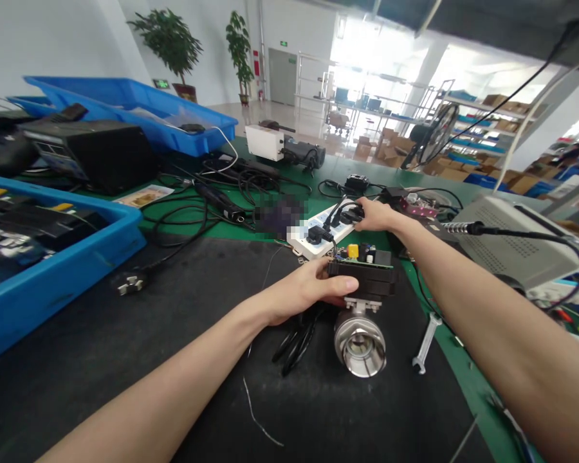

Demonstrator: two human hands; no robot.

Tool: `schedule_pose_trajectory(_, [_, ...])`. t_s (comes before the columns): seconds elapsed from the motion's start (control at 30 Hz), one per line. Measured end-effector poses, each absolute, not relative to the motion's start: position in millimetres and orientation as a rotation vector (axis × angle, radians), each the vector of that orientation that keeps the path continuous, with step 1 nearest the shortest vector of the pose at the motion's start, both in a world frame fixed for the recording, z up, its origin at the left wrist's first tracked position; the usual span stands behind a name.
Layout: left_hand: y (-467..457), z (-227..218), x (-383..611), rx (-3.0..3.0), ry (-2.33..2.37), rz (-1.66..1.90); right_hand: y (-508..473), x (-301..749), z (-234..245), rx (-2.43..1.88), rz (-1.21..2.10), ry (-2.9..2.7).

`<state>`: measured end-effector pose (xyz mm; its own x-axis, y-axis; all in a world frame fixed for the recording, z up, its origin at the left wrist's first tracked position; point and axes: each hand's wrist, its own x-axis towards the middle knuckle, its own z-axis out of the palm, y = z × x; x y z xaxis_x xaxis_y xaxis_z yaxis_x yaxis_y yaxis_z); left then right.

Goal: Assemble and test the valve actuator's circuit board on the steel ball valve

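Note:
My left hand (313, 283) grips the black housing of a motorized ball valve (361, 280), its thumb across the front. A green circuit board with a yellow part shows in the open top of the housing. Below it, the shiny steel valve body (361, 347) faces me. At the far end of a white power strip (311, 247), my right hand (376, 215) has its fingers closed around a black plug (351, 213). Another black plug (318, 235) sits in the near part of the strip. A bundle of black cable (296, 347) lies beside the valve on the black mat.
An open-ended wrench (425, 344) lies right of the valve. At left are a blue bin (53, 289) of valve units and a loose plug (132, 283). A soldering station (516, 238) stands at right. Cables and a larger blue bin (174, 132) occupy the back.

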<state>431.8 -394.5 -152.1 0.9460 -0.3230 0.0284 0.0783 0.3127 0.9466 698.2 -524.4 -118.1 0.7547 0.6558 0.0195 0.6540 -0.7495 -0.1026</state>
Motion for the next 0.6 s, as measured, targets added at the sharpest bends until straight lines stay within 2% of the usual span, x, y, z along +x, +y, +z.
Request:
schedule_pose_trajectory(0.2, [-393,-157,434,1.201,-0.197,-0.282,-521,714,-128,-2.999,-0.017,-1.132])
schedule_pose_trajectory(0.43, [-393,-161,435,1.186,-0.194,-0.282,-531,709,-141,-2.955,-0.189,-1.188])
schedule_pose_trajectory(0.6, [-394,-163,435,1.213,-0.140,-0.284,-533,717,-142,-2.931,-0.152,-1.214])
